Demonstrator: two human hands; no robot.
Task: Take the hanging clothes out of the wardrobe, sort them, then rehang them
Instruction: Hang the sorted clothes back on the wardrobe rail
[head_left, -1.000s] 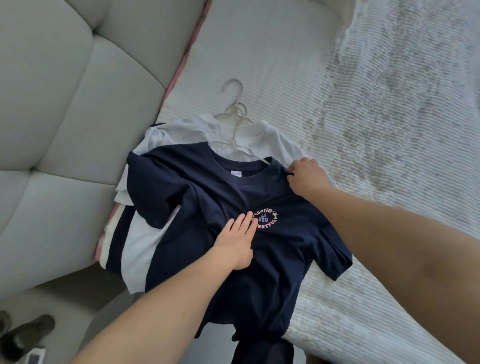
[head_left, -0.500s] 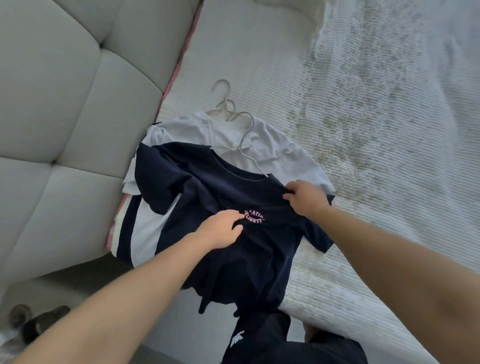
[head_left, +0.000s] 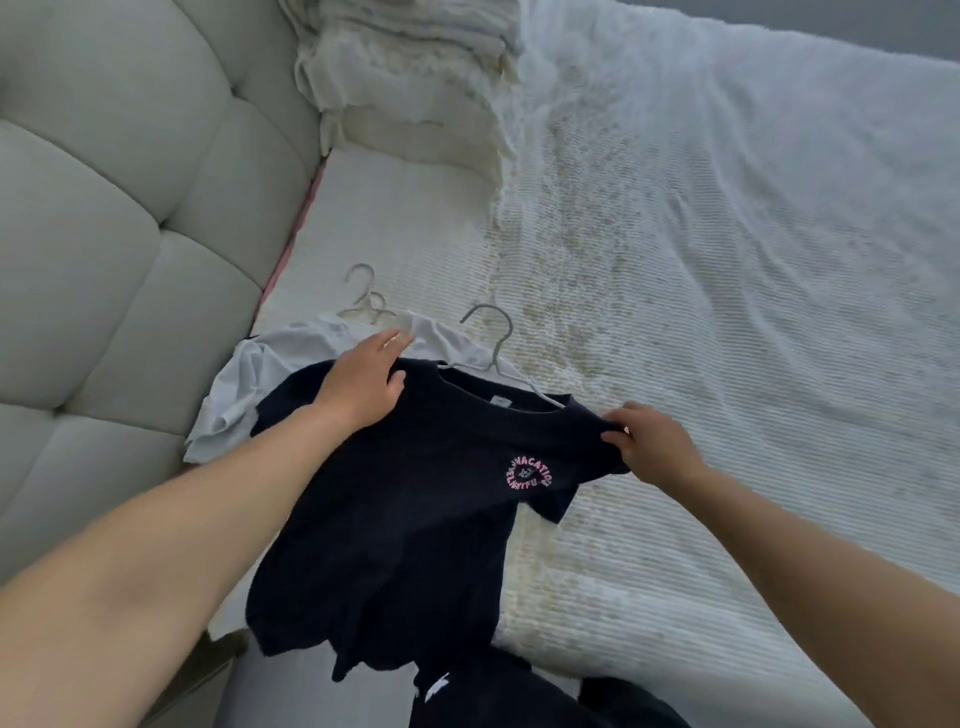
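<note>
Gripping soft navy T-shirt (head_left: 415, 499), both hands (head_left: 363, 384) (head_left: 652, 441) on its shoulders.

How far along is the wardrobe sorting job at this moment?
Done: clothes lie on the bed, out of the wardrobe. In hand: left hand and right hand grip the navy T-shirt, its hanger still in the collar. Left: the white shirt beneath; rehanging.

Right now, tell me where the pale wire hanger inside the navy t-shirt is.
In the head view the pale wire hanger sits centre frame on the bed, its hook poking from the collar of the navy t-shirt, between the left hand and right hand.
</note>
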